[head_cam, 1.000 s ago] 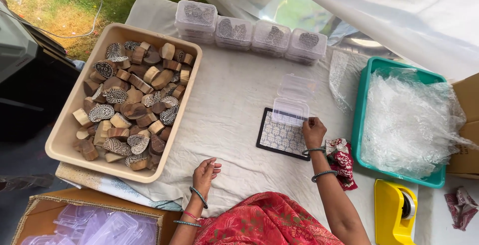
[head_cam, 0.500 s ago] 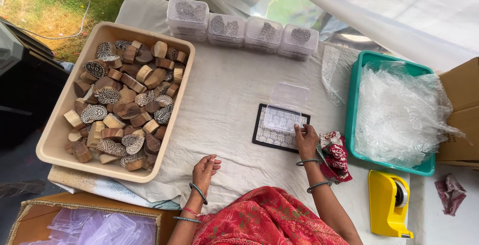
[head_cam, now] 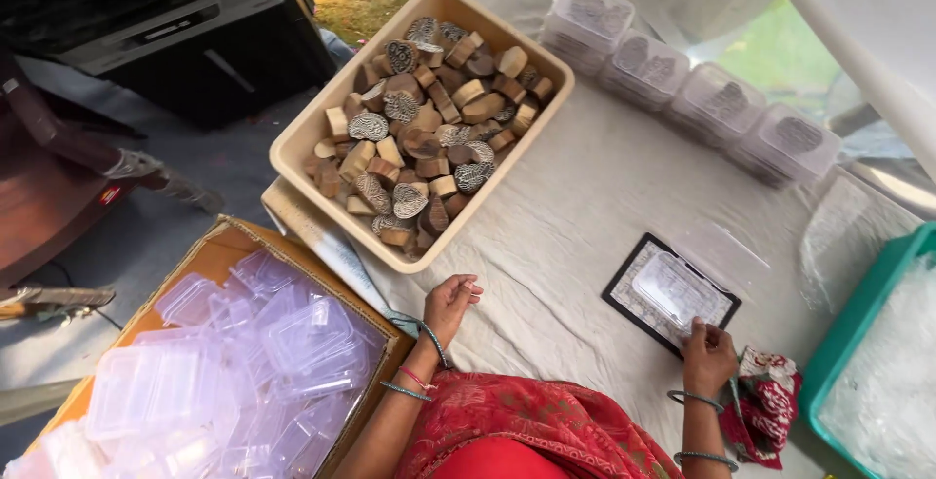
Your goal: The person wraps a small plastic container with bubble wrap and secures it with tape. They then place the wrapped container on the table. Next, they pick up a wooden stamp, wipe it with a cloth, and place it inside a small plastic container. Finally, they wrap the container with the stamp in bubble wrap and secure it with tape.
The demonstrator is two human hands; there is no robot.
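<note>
Outdoors, grass beyond the table edge; worktable (head_cam: 585, 235) covered with a pale, creased cloth. Beige plastic tray (head_cam: 302, 138) sits at the far left of the table, heaped with carved wooden printing blocks (head_cam: 429, 118), some with patterned faces up. Along the far edge, a row of small clear lidded boxes (head_cam: 682, 75), each showing a dark carved shape inside. Right edge: teal bin (head_cam: 848, 328) holding crinkled clear plastic. Near the middle right, a flat dark-bordered patterned board (head_cam: 634, 279) lies on the cloth, with a small clear plastic box (head_cam: 675, 289) resting on top of it. Right hand (head_cam: 707, 354) sits at the near corner of the board, fingers curled down, fingertips touching the board edge just beside the clear box; whether it pinches anything cannot be told. Bangles on that wrist. A red-and-white patterned cloth (head_cam: 765, 401) lies bunched just right of the wrist. Left hand (head_cam: 450, 301) rests on the table edge, just in front of the beige tray, palm partly up, fingers loosely curled, holding nothing; bangles on this wrist too. Below the table on the left, an open cardboard carton (head_cam: 234, 240) full of empty clear plastic boxes (head_cam: 224, 382). Person wears red patterned fabric. Dark furniture and a black case stand on the ground at upper left
</note>
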